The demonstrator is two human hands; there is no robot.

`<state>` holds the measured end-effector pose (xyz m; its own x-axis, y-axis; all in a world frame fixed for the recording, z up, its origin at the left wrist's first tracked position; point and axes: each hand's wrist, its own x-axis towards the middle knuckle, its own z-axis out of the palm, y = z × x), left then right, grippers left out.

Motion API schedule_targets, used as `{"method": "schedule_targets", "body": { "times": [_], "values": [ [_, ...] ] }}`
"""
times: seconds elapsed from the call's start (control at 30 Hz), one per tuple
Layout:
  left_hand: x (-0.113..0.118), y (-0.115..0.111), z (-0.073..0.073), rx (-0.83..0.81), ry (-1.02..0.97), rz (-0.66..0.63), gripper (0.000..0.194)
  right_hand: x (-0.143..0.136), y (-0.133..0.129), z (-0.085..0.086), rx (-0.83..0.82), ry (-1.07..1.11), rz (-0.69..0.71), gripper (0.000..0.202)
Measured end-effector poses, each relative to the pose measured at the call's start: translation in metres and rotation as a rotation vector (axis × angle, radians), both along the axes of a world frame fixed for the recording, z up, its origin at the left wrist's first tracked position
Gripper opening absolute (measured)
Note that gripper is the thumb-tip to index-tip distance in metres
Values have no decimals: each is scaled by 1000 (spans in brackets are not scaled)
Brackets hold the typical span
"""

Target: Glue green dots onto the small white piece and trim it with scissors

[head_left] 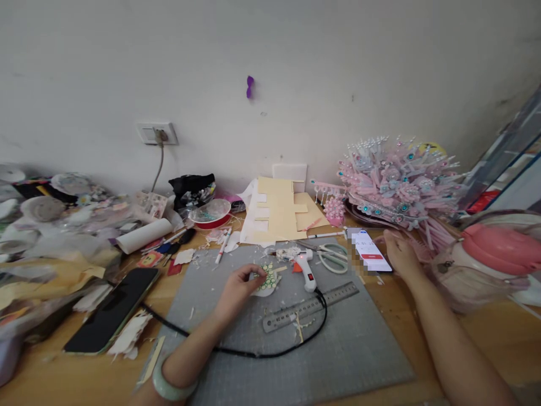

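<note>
My left hand (pixel 239 287) is closed in a pinch on the edge of a small green-patterned piece (pixel 267 277) over the grey cutting mat (pixel 355 349). My right hand (pixel 399 256) is at the right edge of a lit phone (pixel 369 251); its fingers are partly hidden, and whether they grip anything does not show. Between the hands lies a white glue gun (pixel 307 270) with a red light and a black cord. Scissors (pixel 333 258) rest beside it, and a metal ruler (pixel 310 307) lies slanted below.
A dark phone (pixel 112 310) lies at the left near heaped craft scraps (pixel 54 237). Cut yellow card (pixel 276 208) leans at the back. A pink beaded headpiece (pixel 397 183) and a pink-lidded container (pixel 499 251) stand right. The black cord (pixel 253 355) loops across the mat.
</note>
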<state>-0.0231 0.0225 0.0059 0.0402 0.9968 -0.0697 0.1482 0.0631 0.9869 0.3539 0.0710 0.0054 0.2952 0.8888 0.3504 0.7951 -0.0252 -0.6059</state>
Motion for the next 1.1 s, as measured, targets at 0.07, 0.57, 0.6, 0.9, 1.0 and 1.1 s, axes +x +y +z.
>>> {"method": "schedule_targets", "body": {
  "times": [0.07, 0.57, 0.6, 0.9, 1.0, 1.1],
  "values": [
    [0, 0, 0, 16, 16, -9, 14, -2, -2, 4, -23, -7, -16, 49],
    [-4, 4, -6, 52, 70, -25, 12, -9, -9, 12, -88, -11, -59, 52],
    [-4, 4, -6, 51, 65, -26, 12, -9, -9, 11, -82, -6, -61, 51],
    [-1, 2, -3, 34, 47, 17, 20, 0, -1, -2, 18, -19, -10, 40],
    [0, 2, -4, 89, -29, 42, 26, -5, -2, -1, 45, -46, 11, 36],
    [0, 2, -6, 82, -101, 58, 41, -25, -6, 3, 63, -109, 80, 37]
  ]
}}
